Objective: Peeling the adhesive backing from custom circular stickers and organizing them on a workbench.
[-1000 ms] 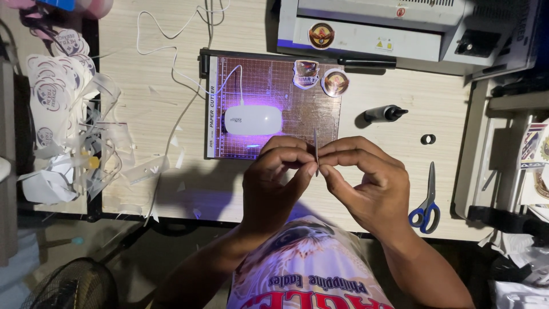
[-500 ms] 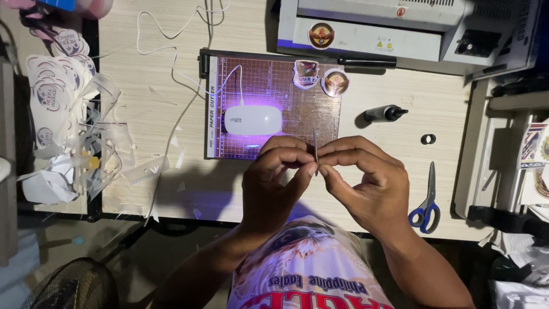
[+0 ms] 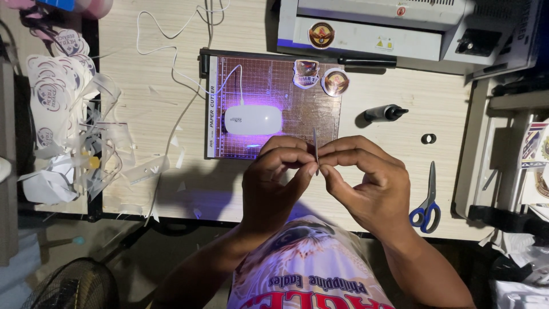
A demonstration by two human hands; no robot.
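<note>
Nothing has shifted since the earlier frames: both hands stay pinched together. The left hand [image 3: 274, 183] and right hand [image 3: 366, 183] meet fingertip to fingertip, closed on a thin, pale, edge-on strip [image 3: 315, 150] held upright above the pale wooden tabletop [image 3: 154, 109]. At twelve o'clock glows a white oval lamp [image 3: 253, 119] on the gridded paper cutter [image 3: 286, 86]; blue-handled scissors [image 3: 426, 203] lie at three o'clock.
</note>
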